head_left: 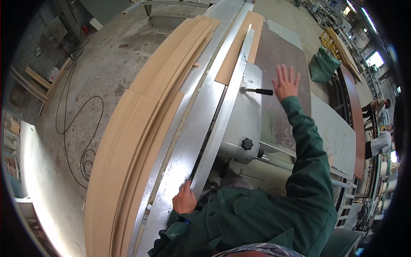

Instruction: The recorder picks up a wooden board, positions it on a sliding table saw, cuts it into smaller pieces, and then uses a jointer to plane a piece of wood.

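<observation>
My left hand (185,199) is at the near end of a long silver metal fence (223,113), its fingers closed at the fence's edge just above the metal saw table (188,147). My right hand (286,82) is raised with fingers spread, holding nothing, over a worn brown panel (282,51). A lever with a black handle (261,91) sticks out from the grey fence bracket (246,115), just left of that hand. Lower on the bracket is a black star knob (247,144). A light wooden board (229,64) lies at the fence's far part, showing on both sides of it.
Long light wooden boards (128,128) are stacked along the table's left side. A black cable (65,132) coils on the concrete floor. Right of the brown panel are a grey panel (332,132) and a green sack (325,64). People (379,143) stand far right.
</observation>
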Demonstrator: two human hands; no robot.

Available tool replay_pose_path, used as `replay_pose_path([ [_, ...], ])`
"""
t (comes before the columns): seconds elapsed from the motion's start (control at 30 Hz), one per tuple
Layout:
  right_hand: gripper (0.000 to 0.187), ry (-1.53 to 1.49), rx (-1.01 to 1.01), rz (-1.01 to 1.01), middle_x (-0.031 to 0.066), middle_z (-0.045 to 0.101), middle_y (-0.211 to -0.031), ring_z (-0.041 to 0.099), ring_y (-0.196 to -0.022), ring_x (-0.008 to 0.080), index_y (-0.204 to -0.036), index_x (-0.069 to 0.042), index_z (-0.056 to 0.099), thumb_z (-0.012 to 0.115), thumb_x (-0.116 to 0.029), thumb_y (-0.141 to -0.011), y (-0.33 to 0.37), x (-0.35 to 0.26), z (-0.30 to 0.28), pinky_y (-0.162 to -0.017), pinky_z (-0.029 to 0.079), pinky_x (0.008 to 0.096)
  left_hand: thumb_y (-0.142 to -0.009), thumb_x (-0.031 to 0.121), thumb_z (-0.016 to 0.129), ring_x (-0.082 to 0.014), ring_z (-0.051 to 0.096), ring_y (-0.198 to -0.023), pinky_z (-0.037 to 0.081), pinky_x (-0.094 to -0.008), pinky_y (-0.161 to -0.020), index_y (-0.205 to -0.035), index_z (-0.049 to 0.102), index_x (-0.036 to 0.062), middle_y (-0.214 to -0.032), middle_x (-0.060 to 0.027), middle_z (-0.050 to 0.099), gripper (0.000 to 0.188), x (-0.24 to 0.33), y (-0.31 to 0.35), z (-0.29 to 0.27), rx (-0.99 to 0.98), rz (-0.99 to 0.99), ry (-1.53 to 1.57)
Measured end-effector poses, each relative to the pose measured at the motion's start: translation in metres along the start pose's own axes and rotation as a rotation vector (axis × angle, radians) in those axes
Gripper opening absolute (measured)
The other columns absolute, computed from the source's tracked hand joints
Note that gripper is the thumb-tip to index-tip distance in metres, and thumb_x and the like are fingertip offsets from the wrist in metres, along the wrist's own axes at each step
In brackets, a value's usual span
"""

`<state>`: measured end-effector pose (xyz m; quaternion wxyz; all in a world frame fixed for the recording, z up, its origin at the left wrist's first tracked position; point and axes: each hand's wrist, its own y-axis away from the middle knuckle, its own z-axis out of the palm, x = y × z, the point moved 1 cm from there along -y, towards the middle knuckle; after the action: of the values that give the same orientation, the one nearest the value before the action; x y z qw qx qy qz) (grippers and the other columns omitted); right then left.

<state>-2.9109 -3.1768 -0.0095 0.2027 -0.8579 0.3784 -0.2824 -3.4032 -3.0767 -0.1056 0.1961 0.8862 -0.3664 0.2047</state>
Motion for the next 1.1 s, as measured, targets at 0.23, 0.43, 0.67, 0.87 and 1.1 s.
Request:
replay_pose_path([
  [0.23, 0.076, -0.565, -0.63, 0.117, 0.0191, 0.061, -0.073, 0.06, -0.063, 0.0345, -0.134, -0.006, 0.02, 0.046, -0.053, -0.08, 0.005, -0.158, -0.016, -0.058, 0.047, 0.0434, -0.072, 0.017, 0.059, -0.033, 0.06, -0.071, 0.048, -0.0431, -0.061, -0.11, 0.046, 0.0086, -0.098, -0.0141, 0.057, 0.042, -0.002, -0.003, -0.007, -0.076, 0.017, -0.147],
  [0.43, 0.072, -0.714, -0.714, 0.419, 0.0212, 0.062, -0.082, 0.06, -0.072, 0.0348, -0.136, -0.004, 0.005, 0.043, -0.029, -0.081, 0.006, -0.189, 0.048, -0.064, 0.047, 0.0441, -0.073, 0.018, 0.058, -0.0343, 0.059, -0.064, 0.047, -0.0448, -0.056, -0.099, 0.048, 0.0049, -0.084, -0.0161, 0.059, 0.031, 0.002, -0.008, -0.011, -0.066, 0.107, -0.169],
  [0.67, 0.072, -0.758, -0.735, 0.413, 0.0205, 0.062, -0.073, 0.06, -0.065, 0.0348, -0.137, -0.007, 0.001, 0.042, -0.021, -0.08, 0.013, -0.195, 0.042, -0.06, 0.047, 0.0452, -0.073, 0.019, 0.057, -0.0337, 0.059, -0.06, 0.046, -0.0446, -0.052, -0.092, 0.047, 0.0053, -0.079, -0.016, 0.058, 0.026, 0.004, -0.002, -0.015, -0.15, 0.037, -0.222],
  [0.87, 0.072, -0.818, -0.661, 0.443, 0.0219, 0.061, -0.074, 0.059, -0.065, 0.0361, -0.138, -0.01, 0.002, 0.043, -0.025, -0.081, 0.014, -0.19, 0.041, -0.062, 0.046, 0.0441, -0.077, 0.025, 0.057, -0.0344, 0.058, -0.064, 0.045, -0.0437, -0.056, -0.09, 0.051, 0.005, -0.077, -0.0162, 0.058, 0.025, 0.007, -0.007, -0.013, -0.17, -0.028, -0.177],
  [1.1, 0.075, -0.792, -0.611, 0.483, 0.0224, 0.061, -0.08, 0.059, -0.073, 0.037, -0.137, -0.008, 0.001, 0.046, -0.024, -0.078, 0.014, -0.189, 0.05, -0.067, 0.045, 0.0448, -0.071, 0.015, 0.058, -0.0318, 0.058, -0.062, 0.045, -0.0431, -0.053, -0.084, 0.048, 0.0054, -0.07, -0.0137, 0.057, 0.019, 0.026, -0.031, -0.008, -0.008, 0.052, -0.157],
])
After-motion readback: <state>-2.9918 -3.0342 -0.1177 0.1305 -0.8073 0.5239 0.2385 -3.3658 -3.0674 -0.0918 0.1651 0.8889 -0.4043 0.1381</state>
